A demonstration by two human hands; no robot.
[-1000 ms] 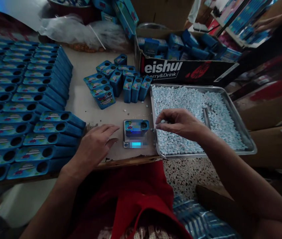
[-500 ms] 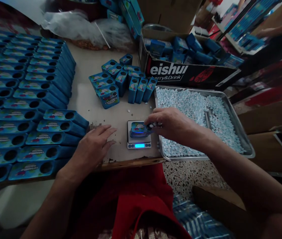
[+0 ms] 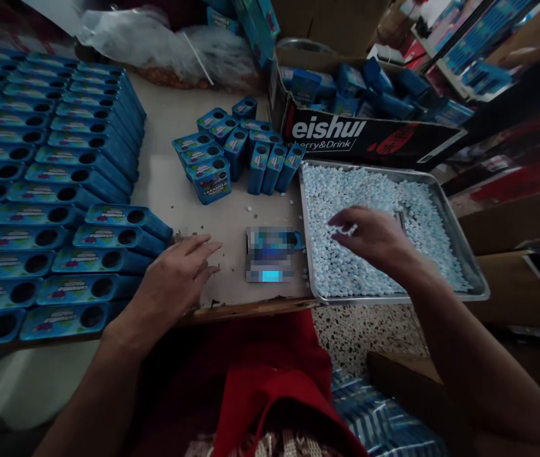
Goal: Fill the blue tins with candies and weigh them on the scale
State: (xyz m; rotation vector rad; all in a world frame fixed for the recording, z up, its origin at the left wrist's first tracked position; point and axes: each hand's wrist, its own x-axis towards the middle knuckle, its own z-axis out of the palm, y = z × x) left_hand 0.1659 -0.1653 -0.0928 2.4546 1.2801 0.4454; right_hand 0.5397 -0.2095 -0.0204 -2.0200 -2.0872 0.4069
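Observation:
My left hand (image 3: 179, 276) rests on the table with its fingers stretched out, just right of the rows of blue boxes (image 3: 101, 260). My right hand (image 3: 369, 238) hovers over a metal tray (image 3: 481, 289) full of small pale blue and white candies (image 3: 346, 273). Its thumb and fingers are apart, and I see nothing between them. Between my hands lies a small digital scale (image 3: 256, 275) with a lit display, partly pixelated. A blue candy box (image 3: 297, 240) lies on the scale, its round opening towards the tray. A metal scoop (image 3: 399, 220) is partly hidden behind my right hand.
Several blue boxes (image 3: 210, 181) stand in a cluster behind the scale. A black printed carton (image 3: 369, 139) of blue boxes borders the tray's far side. A clear plastic bag (image 3: 165, 54) lies at the back. Loose candies (image 3: 249, 209) dot the table.
My right hand has left the box opening on the scale and moved right, over the candies in the tray. The box stays on the scale. My left hand has hardly moved.

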